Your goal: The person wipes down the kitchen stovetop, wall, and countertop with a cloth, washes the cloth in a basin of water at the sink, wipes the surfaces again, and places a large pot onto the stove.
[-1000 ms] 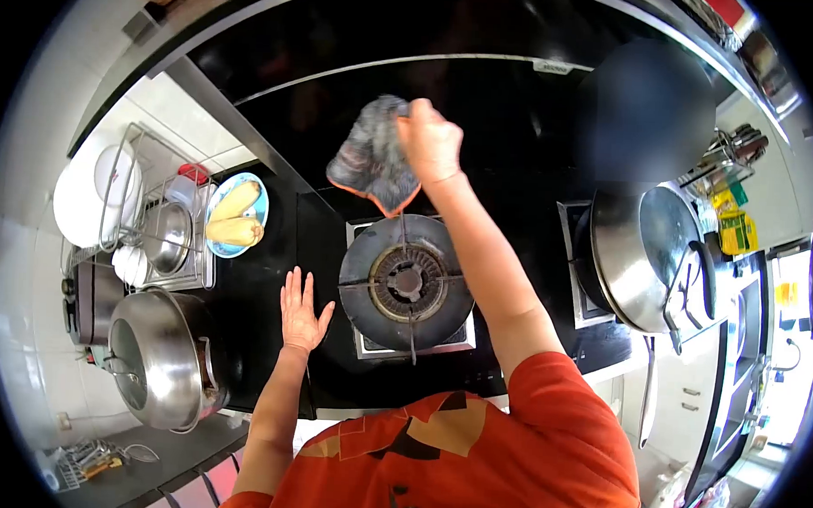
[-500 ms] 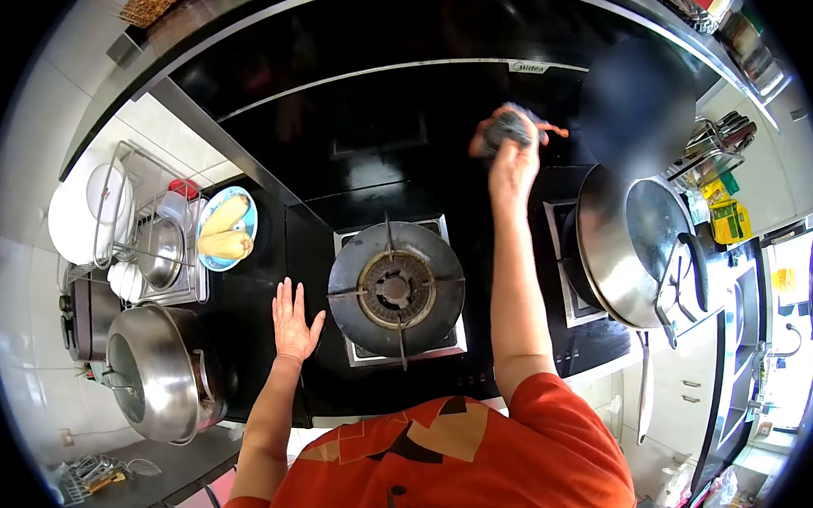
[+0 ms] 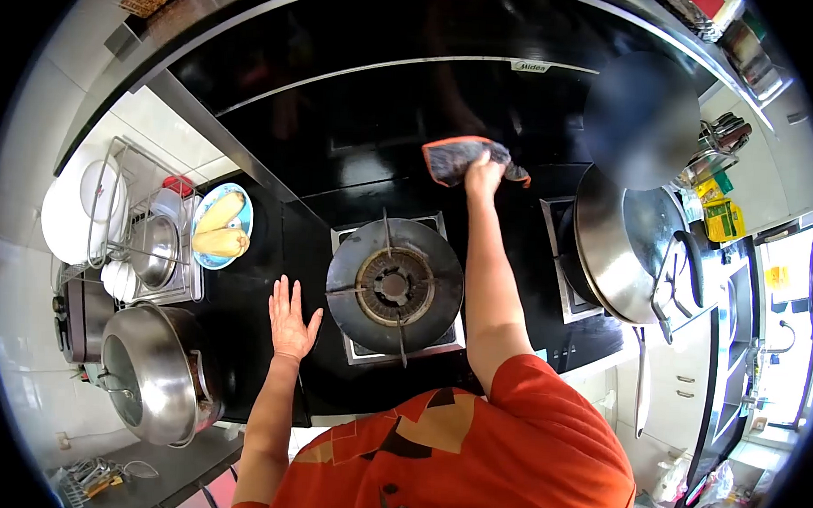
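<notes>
Hands, left to right: left hand open flat, fingers slightly spread, nothing held, looks palm down on black counter, at 8 o'clock from burner; right hand closed on cloth, fingers pinching a bunched part. Cloth is at 1 o'clock from burner, spread toward 9 o'clock of the right hand, short orange-edged tail toward 3.

Around them, left to right: pot at 8 o'clock from burner, plate near 10, pan at 3.

Cloth handling, my guess: light, soft, limp, nothing to break; edges should flop and fold under. Damp or dry, can't tell. Best hold: gathered middle, several layers under the fingers; one corner alone would let the rest trail.
</notes>
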Motion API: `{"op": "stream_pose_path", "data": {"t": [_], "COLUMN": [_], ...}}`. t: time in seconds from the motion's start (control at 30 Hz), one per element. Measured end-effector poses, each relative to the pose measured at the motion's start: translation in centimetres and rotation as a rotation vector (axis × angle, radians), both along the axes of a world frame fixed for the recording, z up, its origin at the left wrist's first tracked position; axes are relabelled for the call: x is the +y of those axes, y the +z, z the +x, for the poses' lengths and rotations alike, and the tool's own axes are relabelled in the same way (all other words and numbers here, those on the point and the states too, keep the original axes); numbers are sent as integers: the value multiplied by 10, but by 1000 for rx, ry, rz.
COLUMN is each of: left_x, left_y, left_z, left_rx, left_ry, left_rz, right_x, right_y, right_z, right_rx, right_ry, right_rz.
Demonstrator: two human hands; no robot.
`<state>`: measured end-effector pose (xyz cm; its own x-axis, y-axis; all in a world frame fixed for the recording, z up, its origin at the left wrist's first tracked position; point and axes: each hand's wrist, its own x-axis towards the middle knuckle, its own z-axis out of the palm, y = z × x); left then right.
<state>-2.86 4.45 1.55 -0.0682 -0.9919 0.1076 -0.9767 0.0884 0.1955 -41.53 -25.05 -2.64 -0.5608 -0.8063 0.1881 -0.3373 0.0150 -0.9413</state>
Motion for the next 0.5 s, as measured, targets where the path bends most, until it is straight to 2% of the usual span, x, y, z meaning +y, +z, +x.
{"op": "stream_pose_path", "data": {"t": [0.07,0.13,0.17,0.23,0.27,0.4,0.43,0.5], "left_x": [-6,-2,-3,-4,-2,-3,-3,-4], "left_y": [2,-1,-1,-3,-4,-1,-1,0], "left_z": [1,1,1,1,2,0,1,-1], "left_rx": [2,14,14,5,-2,-9,-5,-14], "left_ry": [-1,-5,10,1,-3,6,-1,-1], "left_rz": [-24,-27,-12,-19,-15,17,9,18], "right_x": [7,13,-3,-6,5,23,25,14], "right_y": [22,39,20,66,117,211,221,209], "right_z": [-4,-18,-37,-39,-26,-20,-18,-22], "right_rx": [52,-584,-382,-89,202,302,319,534], "right_ry": [-102,-67,11,-95,-281,-269,-280,-385], "right_rz": [-13,-132,-227,-316,-341,-387,-367,-376]}}
